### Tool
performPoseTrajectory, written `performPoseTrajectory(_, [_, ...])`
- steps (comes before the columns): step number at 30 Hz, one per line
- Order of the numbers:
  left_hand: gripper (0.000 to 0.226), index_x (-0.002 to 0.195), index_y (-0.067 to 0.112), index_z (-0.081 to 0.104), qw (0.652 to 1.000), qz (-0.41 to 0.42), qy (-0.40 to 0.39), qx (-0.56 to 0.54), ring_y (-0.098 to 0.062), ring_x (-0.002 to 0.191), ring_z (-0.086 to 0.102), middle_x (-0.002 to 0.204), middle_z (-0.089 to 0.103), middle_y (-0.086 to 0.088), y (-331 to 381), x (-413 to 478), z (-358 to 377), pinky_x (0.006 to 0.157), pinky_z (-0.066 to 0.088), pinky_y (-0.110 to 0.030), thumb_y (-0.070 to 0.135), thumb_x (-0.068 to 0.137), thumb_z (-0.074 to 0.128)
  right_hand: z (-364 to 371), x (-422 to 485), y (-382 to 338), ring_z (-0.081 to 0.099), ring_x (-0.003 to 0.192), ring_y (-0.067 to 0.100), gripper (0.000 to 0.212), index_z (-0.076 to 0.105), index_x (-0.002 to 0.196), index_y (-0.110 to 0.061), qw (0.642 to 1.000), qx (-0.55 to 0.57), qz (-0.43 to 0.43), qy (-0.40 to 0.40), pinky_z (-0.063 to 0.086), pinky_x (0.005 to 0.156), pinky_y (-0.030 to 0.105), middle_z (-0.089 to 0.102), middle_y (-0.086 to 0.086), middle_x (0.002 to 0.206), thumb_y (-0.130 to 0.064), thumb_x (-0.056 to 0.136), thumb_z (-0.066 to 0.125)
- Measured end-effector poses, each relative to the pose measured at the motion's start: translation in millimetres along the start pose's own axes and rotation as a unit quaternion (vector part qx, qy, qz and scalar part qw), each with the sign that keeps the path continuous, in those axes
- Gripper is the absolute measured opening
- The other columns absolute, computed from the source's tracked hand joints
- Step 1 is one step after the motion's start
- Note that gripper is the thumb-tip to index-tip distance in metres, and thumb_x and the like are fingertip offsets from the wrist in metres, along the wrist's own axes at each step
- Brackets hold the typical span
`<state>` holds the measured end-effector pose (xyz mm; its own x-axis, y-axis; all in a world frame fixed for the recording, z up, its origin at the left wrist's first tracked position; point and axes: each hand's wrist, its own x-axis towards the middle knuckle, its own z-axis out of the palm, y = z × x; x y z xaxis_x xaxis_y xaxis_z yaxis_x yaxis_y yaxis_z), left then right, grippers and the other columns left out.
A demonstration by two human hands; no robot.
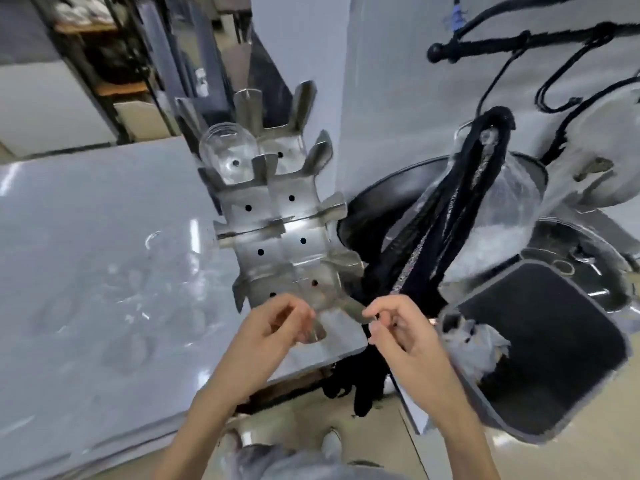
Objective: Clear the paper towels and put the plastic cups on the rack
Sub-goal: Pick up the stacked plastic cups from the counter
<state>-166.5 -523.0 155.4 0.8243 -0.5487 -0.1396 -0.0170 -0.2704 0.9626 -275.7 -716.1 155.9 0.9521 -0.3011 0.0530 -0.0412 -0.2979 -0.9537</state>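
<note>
A steel rack (277,216) with pronged slots stands tilted on the steel table (86,209). One clear plastic cup (228,150) sits in its upper left slot. At the rack's lowest slots my left hand (277,327) is curled around another clear cup (320,311), which is blurred and hard to make out. My right hand (398,327) is just right of it with fingers pinched together near the cup's edge; whether it touches the cup is unclear. Several more clear cups (156,268) lie blurred on the table to the left. A crumpled paper towel (474,344) lies in the bin.
An open bin with a black liner (554,341) stands at the lower right, beside the table's corner. Black straps (450,220) hang between rack and bin. A dark round basin (374,206) and a white appliance (606,150) stand behind. Shelving is at the far left.
</note>
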Motion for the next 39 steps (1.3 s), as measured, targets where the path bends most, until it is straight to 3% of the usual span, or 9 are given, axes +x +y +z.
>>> performPoseTrajectory(8, [0.023, 0.086, 0.013, 0.072, 0.965, -0.142, 0.217, -0.048, -0.015, 0.073, 0.066, 0.076, 0.072, -0.001, -60, -79, -106, 0.075, 0.052, -0.033, 0.005, 0.100, 0.056, 128, 7, -6, 0.056, 0.082, 0.009, 0.041, 0.064, 0.096, -0.041, 0.972, -0.053, 0.003, -0.227, 0.044, 0.077, 0.009, 0.045, -0.022, 0.088, -0.001, 0.093, 0.055])
performPoseTrajectory(13, [0.020, 0.090, 0.010, 0.072, 0.945, -0.164, 0.276, -0.072, -0.019, 0.077, 0.068, 0.076, 0.073, 0.000, -86, -101, -173, 0.076, 0.053, -0.032, 0.002, 0.099, 0.055, 186, 39, -39, 0.051, 0.077, 0.009, 0.038, 0.069, 0.094, -0.030, 0.966, -0.015, -0.011, -0.260, 0.043, 0.075, 0.011, 0.048, -0.016, 0.087, 0.004, 0.095, 0.050])
performPoseTrajectory(18, [0.026, 0.095, 0.030, 0.067, 0.944, -0.118, 0.305, 0.044, -0.010, 0.098, 0.064, 0.101, 0.071, 0.012, -118, -100, -246, 0.080, 0.048, -0.019, 0.006, 0.097, 0.056, 278, 77, -58, 0.050, 0.069, 0.007, 0.051, 0.069, 0.085, -0.034, 0.969, -0.005, -0.002, -0.245, 0.041, 0.071, 0.013, 0.048, -0.010, 0.088, 0.010, 0.096, 0.045])
performPoseTrajectory(23, [0.044, 0.141, 0.027, 0.047, 0.961, -0.133, 0.195, 0.146, -0.016, 0.133, 0.040, 0.144, 0.045, 0.004, -163, -82, -303, 0.103, 0.030, -0.023, 0.016, 0.099, 0.054, 384, 91, -41, 0.052, 0.073, 0.008, 0.049, 0.070, 0.086, -0.027, 0.969, -0.117, -0.035, -0.217, 0.039, 0.069, 0.010, 0.045, -0.022, 0.086, 0.013, 0.090, 0.044])
performPoseTrajectory(27, [0.055, 0.153, 0.021, 0.031, 0.972, -0.174, 0.073, 0.141, -0.019, 0.142, 0.033, 0.157, 0.032, -0.003, -183, -76, -324, 0.109, 0.025, -0.023, 0.024, 0.101, 0.049, 425, 90, -28, 0.053, 0.079, 0.009, 0.048, 0.070, 0.084, -0.025, 0.971, -0.172, -0.060, -0.153, 0.043, 0.074, 0.021, 0.053, -0.019, 0.083, 0.015, 0.079, 0.044])
performPoseTrajectory(29, [0.056, 0.155, 0.020, 0.028, 0.972, -0.190, 0.029, 0.131, -0.019, 0.143, 0.032, 0.158, 0.031, -0.003, -191, -73, -331, 0.110, 0.026, -0.025, 0.024, 0.102, 0.047, 436, 89, -22, 0.053, 0.096, 0.009, 0.055, 0.069, 0.098, -0.032, 0.969, -0.195, -0.035, -0.146, 0.046, 0.085, 0.024, 0.054, -0.017, 0.100, 0.015, 0.080, 0.049])
performPoseTrajectory(33, [0.054, 0.152, 0.019, 0.034, 0.973, -0.214, -0.010, 0.080, -0.017, 0.138, 0.041, 0.154, 0.038, -0.004, -205, -69, -336, 0.111, 0.033, -0.027, 0.018, 0.100, 0.049, 448, 81, -9, 0.025, 0.138, 0.011, 0.061, 0.033, 0.147, -0.047, 0.915, -0.314, 0.012, -0.255, 0.025, 0.115, 0.029, 0.029, -0.017, 0.147, -0.044, 0.091, 0.058])
performPoseTrajectory(36, [0.052, 0.147, 0.024, 0.040, 0.973, -0.231, -0.021, -0.005, -0.012, 0.125, 0.047, 0.148, 0.042, 0.002, -213, -66, -340, 0.096, 0.044, -0.019, 0.015, 0.098, 0.054, 459, 76, -1, 0.028, 0.139, 0.012, 0.071, 0.015, 0.147, -0.054, 0.931, -0.259, 0.045, -0.253, 0.028, 0.110, 0.024, 0.031, -0.012, 0.152, -0.046, 0.091, 0.059])
performPoseTrajectory(39, [0.042, 0.138, 0.033, 0.048, 0.967, -0.241, 0.005, -0.080, -0.004, 0.120, 0.050, 0.144, 0.048, 0.009, -214, -63, -347, 0.079, 0.043, -0.006, 0.017, 0.100, 0.053, 461, 80, -3, 0.041, 0.128, 0.005, 0.068, 0.027, 0.145, -0.054, 0.941, -0.275, 0.029, -0.193, 0.036, 0.098, 0.017, 0.040, -0.019, 0.143, -0.057, 0.086, 0.060])
